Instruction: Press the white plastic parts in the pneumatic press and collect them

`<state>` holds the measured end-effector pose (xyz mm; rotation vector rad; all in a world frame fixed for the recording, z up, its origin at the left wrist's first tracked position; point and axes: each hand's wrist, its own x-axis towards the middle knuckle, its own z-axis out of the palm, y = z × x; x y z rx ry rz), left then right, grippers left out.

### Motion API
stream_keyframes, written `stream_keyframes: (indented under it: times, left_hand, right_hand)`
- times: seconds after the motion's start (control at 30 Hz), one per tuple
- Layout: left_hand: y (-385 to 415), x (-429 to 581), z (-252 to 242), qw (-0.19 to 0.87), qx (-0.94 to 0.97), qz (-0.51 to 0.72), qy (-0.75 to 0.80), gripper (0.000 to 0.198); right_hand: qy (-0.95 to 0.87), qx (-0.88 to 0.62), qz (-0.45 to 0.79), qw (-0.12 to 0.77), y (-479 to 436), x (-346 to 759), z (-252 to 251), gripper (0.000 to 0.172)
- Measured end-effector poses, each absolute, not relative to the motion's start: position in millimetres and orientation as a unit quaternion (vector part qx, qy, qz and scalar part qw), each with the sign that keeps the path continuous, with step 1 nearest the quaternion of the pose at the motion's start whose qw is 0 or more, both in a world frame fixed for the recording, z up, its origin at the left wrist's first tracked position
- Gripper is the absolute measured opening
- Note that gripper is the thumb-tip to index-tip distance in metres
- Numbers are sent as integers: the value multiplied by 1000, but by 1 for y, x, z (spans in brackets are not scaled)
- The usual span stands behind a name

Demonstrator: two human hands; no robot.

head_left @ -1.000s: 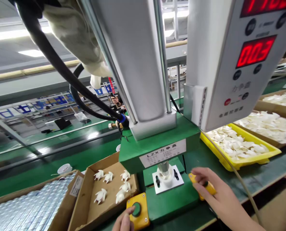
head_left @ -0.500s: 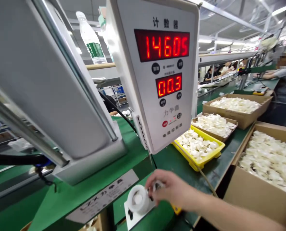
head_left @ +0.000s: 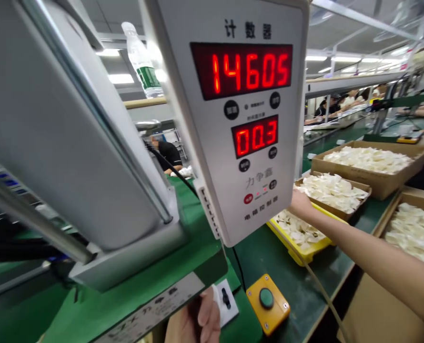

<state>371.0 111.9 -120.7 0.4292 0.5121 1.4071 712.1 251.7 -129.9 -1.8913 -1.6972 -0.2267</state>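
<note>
My right hand (head_left: 300, 202) reaches over the far left part of the yellow tray (head_left: 297, 257), which holds many white plastic pieces; its fingers are hidden behind the counter box (head_left: 265, 174). The box shows 14605 and 00.3 in red digits. My left hand (head_left: 197, 317) is at the bottom centre with its fingers curled, beside the white metal plate (head_left: 229, 305); what it holds, if anything, is hidden. To the right of the plate lies a yellow box with a green button (head_left: 267, 298).
A large grey press housing (head_left: 79, 128) fills the left. Cardboard boxes of white pieces (head_left: 372, 159) stand on the right. A bottle (head_left: 142, 62) rests on a shelf. A cable (head_left: 326, 295) crosses the bench edge. Other people sit farther back.
My right hand has moved from the fixture up and away to the yellow tray. My left hand has come into view at the plate, where the round white part no longer shows.
</note>
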Motion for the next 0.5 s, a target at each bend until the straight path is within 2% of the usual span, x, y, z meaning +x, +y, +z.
stream_keyframes:
  times: [0.03,0.2,0.23,0.3,0.4,0.5]
  left_hand:
    - [111,373,-119,700,186,654,219,32]
    - [107,381,-109,634,240,676,290,17]
    - [107,382,-109,622,247,677,305,19]
    - [106,382,-110,599,259,686,322,18]
    - [102,372,-117,537,282,726,324,10]
    - [92,349,-126,467,278,772,331,27]
  right_hand:
    - [-633,-713,-93,287,251,712,-128,24]
    - [-673,-672,-132,280,223,689,-107,38]
    - [-698,-644,-137,281,210,675,-103,35]
    - [-768,-561,-135,280,182,638,-101,20]
    - [-881,-389,-109,246,142,570,-106,17]
    - [-917,-315,-116,215,124,517,-111,16]
